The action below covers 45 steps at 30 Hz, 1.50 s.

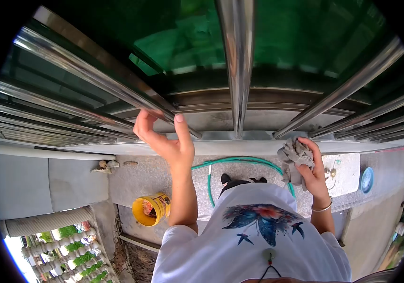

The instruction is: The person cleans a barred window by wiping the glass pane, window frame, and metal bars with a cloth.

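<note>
A white printed shirt (263,240) fills the lower centre. Right of centre, the right hand (314,172) pinches a crumpled grey cloth (295,155) just below a metal bar (343,88) slanting up rightward; the left hand (176,146), thumb spread from curled fingers, is farther from the cloth.

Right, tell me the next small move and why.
Probably lift the right hand so its grey cloth meets the nearest metal bar: the cloth is bunched in the fingers close to that bar's foot, and the left hand holds no cloth.
</note>
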Motion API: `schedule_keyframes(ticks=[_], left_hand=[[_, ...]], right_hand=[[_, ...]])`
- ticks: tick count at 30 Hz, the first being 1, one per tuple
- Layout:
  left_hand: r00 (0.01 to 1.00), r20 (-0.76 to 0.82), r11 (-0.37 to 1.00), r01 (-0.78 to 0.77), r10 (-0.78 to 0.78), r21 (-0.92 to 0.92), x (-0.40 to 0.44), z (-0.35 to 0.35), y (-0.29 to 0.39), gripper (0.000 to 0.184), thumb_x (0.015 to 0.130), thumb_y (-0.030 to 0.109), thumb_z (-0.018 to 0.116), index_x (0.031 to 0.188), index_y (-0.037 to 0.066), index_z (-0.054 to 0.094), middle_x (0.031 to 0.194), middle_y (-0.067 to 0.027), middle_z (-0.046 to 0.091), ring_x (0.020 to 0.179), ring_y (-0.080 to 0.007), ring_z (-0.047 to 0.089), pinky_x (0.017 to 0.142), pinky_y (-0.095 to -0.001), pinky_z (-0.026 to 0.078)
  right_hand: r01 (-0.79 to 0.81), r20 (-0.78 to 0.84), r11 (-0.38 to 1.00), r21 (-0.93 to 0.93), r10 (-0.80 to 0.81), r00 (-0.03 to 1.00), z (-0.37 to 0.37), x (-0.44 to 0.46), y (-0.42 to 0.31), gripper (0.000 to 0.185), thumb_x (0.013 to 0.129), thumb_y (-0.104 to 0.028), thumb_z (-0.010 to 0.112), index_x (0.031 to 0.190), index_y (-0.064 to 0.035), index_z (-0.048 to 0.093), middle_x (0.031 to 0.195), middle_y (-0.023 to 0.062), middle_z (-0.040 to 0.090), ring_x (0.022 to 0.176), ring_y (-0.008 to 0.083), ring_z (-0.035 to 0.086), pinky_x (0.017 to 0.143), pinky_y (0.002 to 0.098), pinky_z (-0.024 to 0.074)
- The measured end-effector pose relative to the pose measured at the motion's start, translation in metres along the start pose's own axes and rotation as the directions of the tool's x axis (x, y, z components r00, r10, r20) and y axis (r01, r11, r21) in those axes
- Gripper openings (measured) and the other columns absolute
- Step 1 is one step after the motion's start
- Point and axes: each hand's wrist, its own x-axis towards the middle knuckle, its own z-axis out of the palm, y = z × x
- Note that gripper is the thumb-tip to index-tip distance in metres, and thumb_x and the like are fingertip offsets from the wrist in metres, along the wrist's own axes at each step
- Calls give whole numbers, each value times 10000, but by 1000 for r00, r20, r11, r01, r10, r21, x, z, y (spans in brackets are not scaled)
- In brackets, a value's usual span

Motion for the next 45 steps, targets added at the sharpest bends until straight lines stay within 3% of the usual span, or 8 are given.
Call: schedule_keyframes(ticks=[10, 16, 20, 26, 32, 39, 42, 45], left_hand=[[999, 42, 975, 2, 7, -221, -21, 31, -49, 212, 871, 65, 577, 974, -22, 414, 870, -80, 441, 756, -147, 409, 722, -287, 369], [997, 65, 946, 51, -32, -320, -19, 31, -45, 228, 862, 52, 584, 973, -11, 395, 903, -97, 461, 784, -154, 440, 749, -289, 386], [990, 117, 899, 116, -73, -421, -22, 31, -49, 245, 863, 47, 581, 993, -9, 381, 909, -100, 465, 804, -157, 447, 769, -295, 392], [989, 146, 918, 85, -29, -388, -15, 26, -44, 266, 860, 47, 589, 996, -12, 369, 931, -108, 461, 824, -151, 450, 767, -289, 392], [983, 147, 893, 159, -106, -422, -23, 31, -46, 276, 860, 53, 596, 1004, -13, 370, 939, -104, 466, 815, -138, 456, 742, -276, 405], [990, 110, 921, 125, -91, -368, -22, 29, -45, 311, 848, 90, 630, 1052, -17, 421, 795, -95, 517, 658, -172, 500, 626, -297, 421], [1000, 1, 949, 21, -22, -315, -20, 33, -48, 331, 820, 91, 653, 1045, -21, 437, 601, -58, 499, 458, -208, 483, 475, -330, 414], [998, 54, 941, -10, 30, -339, -18, 31, -51, 353, 776, 41, 652, 1049, -34, 441, 616, -77, 515, 446, -229, 488, 451, -329, 412]], right_hand=[[705, 43, 536, -464, -781, 623, 85, 132, -67, 487, 674, 76, 507, 1139, -43, 588, 1192, 197, 555, 1103, 363, 535, 945, 361, 420], [774, 242, 20, -633, -944, 222, 150, 230, -85, 518, 697, 54, 572, 1157, -180, 621, 1171, 55, 582, 984, 278, 547, 857, 360, 470], [786, 639, -223, -577, -722, 265, 185, 241, -46, 333, 746, -130, 597, 1064, -227, 606, 1139, -88, 555, 989, 131, 527, 743, 254, 463], [779, 814, -337, -529, -460, 354, 152, 224, 25, 240, 728, -185, 602, 967, -180, 627, 1107, -67, 537, 1006, 139, 507, 774, 279, 428], [415, 335, -151, -897, -845, 417, 123, 204, -39, 301, 661, -59, 644, 938, -176, 658, 1120, 19, 555, 960, 210, 525, 774, 350, 447], [457, 143, -240, -857, -961, -235, 162, 260, -197, 373, 697, 8, 602, 1037, -133, 669, 1043, 122, 596, 917, 311, 541, 804, 387, 437], [554, 333, -433, -711, -901, -277, 185, 275, -193, 315, 712, -72, 630, 1022, -113, 660, 1000, 131, 594, 908, 325, 547, 778, 404, 443], [693, 207, -295, -658, -956, -210, 206, 280, -179, 281, 714, -120, 648, 993, -92, 657, 1006, 137, 594, 914, 342, 552, 777, 415, 447]])
